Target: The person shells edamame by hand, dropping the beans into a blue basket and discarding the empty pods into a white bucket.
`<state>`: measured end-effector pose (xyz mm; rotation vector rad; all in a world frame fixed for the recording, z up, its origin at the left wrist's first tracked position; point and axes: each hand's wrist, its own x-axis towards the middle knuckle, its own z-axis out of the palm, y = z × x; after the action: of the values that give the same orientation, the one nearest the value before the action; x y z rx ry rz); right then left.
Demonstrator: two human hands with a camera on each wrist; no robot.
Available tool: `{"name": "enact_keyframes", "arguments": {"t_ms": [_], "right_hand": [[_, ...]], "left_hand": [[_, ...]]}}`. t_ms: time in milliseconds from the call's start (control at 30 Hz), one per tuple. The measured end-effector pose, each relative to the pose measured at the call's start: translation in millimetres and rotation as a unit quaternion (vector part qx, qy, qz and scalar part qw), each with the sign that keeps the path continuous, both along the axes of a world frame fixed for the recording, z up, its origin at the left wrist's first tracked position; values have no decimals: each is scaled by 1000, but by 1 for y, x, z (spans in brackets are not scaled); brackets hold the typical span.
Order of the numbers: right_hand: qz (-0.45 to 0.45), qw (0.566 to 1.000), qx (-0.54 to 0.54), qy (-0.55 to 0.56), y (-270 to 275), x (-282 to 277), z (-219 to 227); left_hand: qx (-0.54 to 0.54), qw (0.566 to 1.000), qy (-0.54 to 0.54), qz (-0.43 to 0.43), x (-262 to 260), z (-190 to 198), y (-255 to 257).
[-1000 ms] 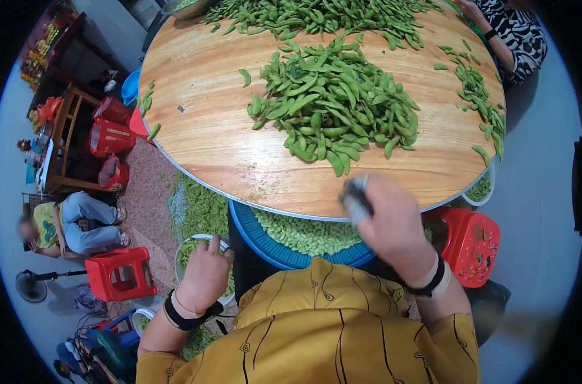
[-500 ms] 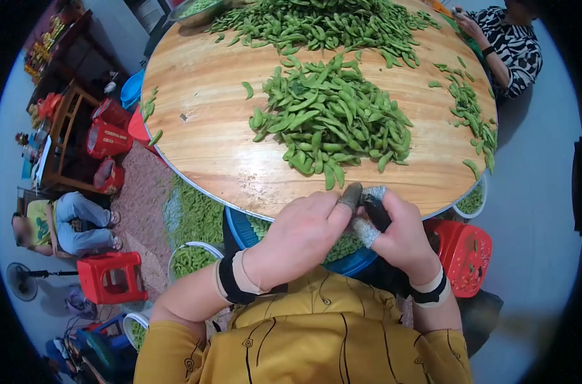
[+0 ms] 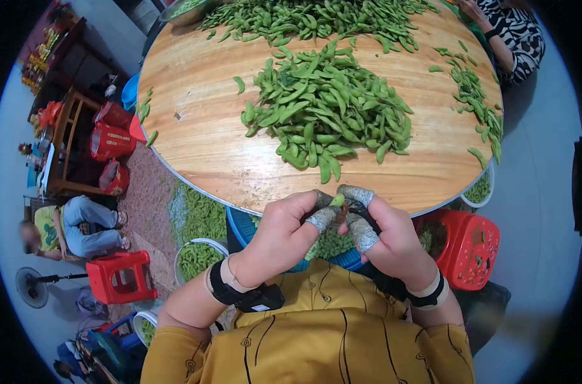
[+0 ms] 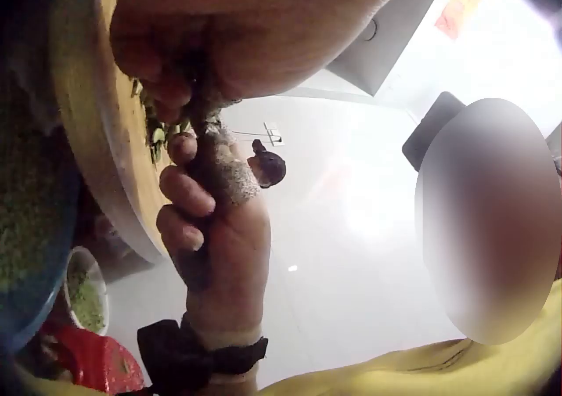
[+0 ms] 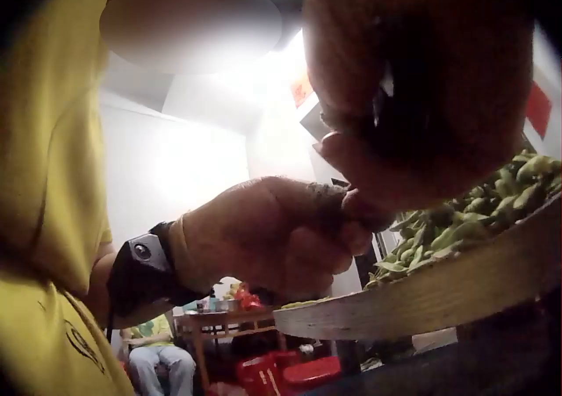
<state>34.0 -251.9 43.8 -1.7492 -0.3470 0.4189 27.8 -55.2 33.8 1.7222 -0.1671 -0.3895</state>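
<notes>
At the table's near edge, the left hand (image 3: 275, 235) pinches a green pod (image 3: 337, 200) between its wrapped thumb and forefinger. Close against it on the right, the right hand (image 3: 393, 240) has wrapped thumb and forefinger brought near the pod, curled round something dark that is mostly hidden. Below both hands lies a blue basket (image 3: 240, 228) with shelled beans (image 3: 332, 244). A heap of green pods (image 3: 329, 105) rests on the wooden table (image 3: 201, 150) beyond the hands. In the left wrist view the right hand (image 4: 230, 255) meets the left hand (image 4: 237, 36); the contact is dark.
More pods (image 3: 316, 19) lie at the table's far side, near a metal bowl (image 3: 187, 11). Red stools (image 3: 121, 276) stand left and right (image 3: 473, 249). White buckets (image 3: 180, 262) flank the basket. One person (image 3: 80, 224) sits left, another (image 3: 511, 45) at the upper right.
The left hand rose from over the left bucket to meet the right hand. Since half a second ago, it has shifted slightly left and turned, and a pod shows between its fingers.
</notes>
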Motion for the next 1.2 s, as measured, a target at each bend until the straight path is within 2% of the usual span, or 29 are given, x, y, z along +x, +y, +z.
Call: {"name": "enact_keyframes", "arguments": {"t_ms": [67,100,167,200,233,267,300,333,367,400,433,467,500,533,567,600,633,700,733,867,933,967,1000,1033,1067,1133,1167,1200], "right_hand": [[8,1000,-1,-30,-1,0,-5],[5,999,36,1,-2,-1,-8],[1,997,72,32,-5,-1,-8],[13,986,109,123,-8,1,-6],[25,966,146,214,-10,2,-4],[24,966,145,213,-10,2,-5],[25,947,177,267,-10,2,-8],[26,925,207,319,-10,2,-10],[25,925,207,319,-10,0,-12],[34,894,270,357,-9,-3,-14],[44,857,331,392,-8,-7,-16],[44,858,330,392,-3,-12,-19],[15,924,260,280,6,-18,-22],[-14,969,185,162,12,-22,-26],[-13,969,184,163,14,-25,-31],[-21,993,111,28,13,-26,-35],[-27,993,34,-109,12,-27,-36],[-17,996,32,-83,9,-23,-28],[-8,998,34,-56,7,-21,-25],[20,1000,1,-21,5,-11,-19],[86,966,-179,-167,5,-9,-19],[85,966,-178,-167,9,-13,-19],[93,943,-235,-218,14,-21,-19],[101,913,-291,-269,17,-23,-18],[101,913,-291,-269,16,-20,-18],[120,941,-145,-282,16,-15,-19],[119,941,-143,-281,15,-10,-15],[40,946,-169,-274,14,-1,-8]], "left_hand": [[14,999,-43,-1,-1,-6,-1],[14,999,-43,-4,-1,-6,-2],[173,954,-246,-17,-2,-6,-1],[172,954,-246,-18,-3,-4,-1],[216,932,-290,-31,-4,-2,0],[259,905,-334,-44,-6,-1,0],[259,905,-334,-44,-6,-4,1],[191,936,-295,-30,-7,-11,2],[122,959,-255,-16,-8,-14,3],[121,959,-255,-16,-9,-12,5],[-91,995,27,11,-11,-10,9],[-292,906,306,37,-12,-8,11],[-292,906,305,37,-13,-11,12],[-366,868,335,16,-14,-18,14],[-436,823,363,-5,-15,-26,16],[-443,820,363,-6,-16,-31,18],[-444,819,363,-7,-17,-33,18],[-371,866,336,-16,-18,-34,18],[-375,865,333,-16,-18,-34,18],[-268,905,327,-45,-14,-31,17],[-161,939,297,-64,-15,-36,18],[-161,939,298,-64,-17,-34,22],[-4,985,134,-107,-19,-31,28],[151,977,-38,-144,-22,-26,35],[190,965,-82,-161,-28,-19,47],[348,916,-108,-169,-45,-22,77],[488,852,-74,-174,-55,-22,88],[574,802,-31,-165,-62,-29,100]]}}
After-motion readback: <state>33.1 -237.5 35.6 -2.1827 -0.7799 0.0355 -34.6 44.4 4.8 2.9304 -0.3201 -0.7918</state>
